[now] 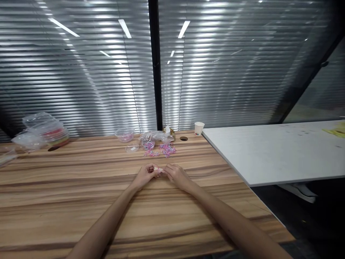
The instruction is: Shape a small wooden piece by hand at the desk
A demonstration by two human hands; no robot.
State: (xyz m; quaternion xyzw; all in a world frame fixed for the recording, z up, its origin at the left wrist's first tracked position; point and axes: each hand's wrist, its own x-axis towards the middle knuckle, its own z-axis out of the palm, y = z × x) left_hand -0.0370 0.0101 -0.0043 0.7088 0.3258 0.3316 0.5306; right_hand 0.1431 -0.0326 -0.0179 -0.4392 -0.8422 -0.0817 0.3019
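Over the middle of the wooden table (88, 201), my left hand (147, 175) is closed around a small pale and pink piece (158, 169). My right hand (175, 174) pinches at the right end of that same piece, its fingertips nearly meeting the left ones. Just beyond the hands lie loose pink, blue and white small pieces (167, 149) in a pile, with a smaller scatter to the left. A clear plastic bag (149, 144) holds more of them. What exactly the held piece is cannot be made out.
Behind are a clear bowl (125, 135) with pink pieces, a clear lid (132, 148), a gold-coloured item (171, 133) and a paper cup (198, 128). Plastic-wrapped coloured stacks (55, 135) stand at the back left. A white table (283, 154) adjoins at right; a shoe (299, 191) shows below it.
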